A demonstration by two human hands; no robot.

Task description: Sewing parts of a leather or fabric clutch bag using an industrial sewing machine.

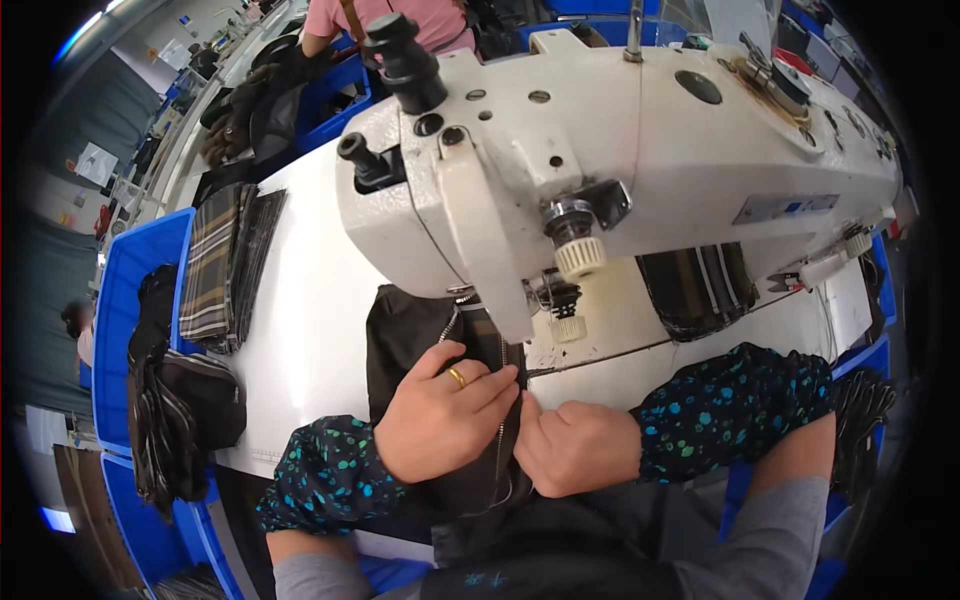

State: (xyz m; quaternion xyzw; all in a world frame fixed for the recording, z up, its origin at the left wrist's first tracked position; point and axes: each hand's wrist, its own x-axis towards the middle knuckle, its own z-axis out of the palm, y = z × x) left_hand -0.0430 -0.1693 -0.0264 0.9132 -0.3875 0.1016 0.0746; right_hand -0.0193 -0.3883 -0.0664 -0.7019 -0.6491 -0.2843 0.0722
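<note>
A dark fabric piece (395,335) lies under the head of a white sewing machine (490,220). A metal-toothed zipper (503,432) runs along it, and its other row of teeth shows nearer the needle area. My left hand (440,415), with a gold ring, lies on the fabric with its fingers stretched toward the zipper. My right hand (580,447) is closed at the fabric's right edge, its fingers curled and the thumb side pressed to the cloth. The machine's head hides the needle and most of the presser foot.
Folded plaid pieces (222,265) lie on the white table (300,270) at left. More striped pieces (697,290) sit under the machine arm. Blue bins (118,350) flank the table, with dark cloth (170,400) hanging over one. A person in pink (435,18) sits beyond the machine.
</note>
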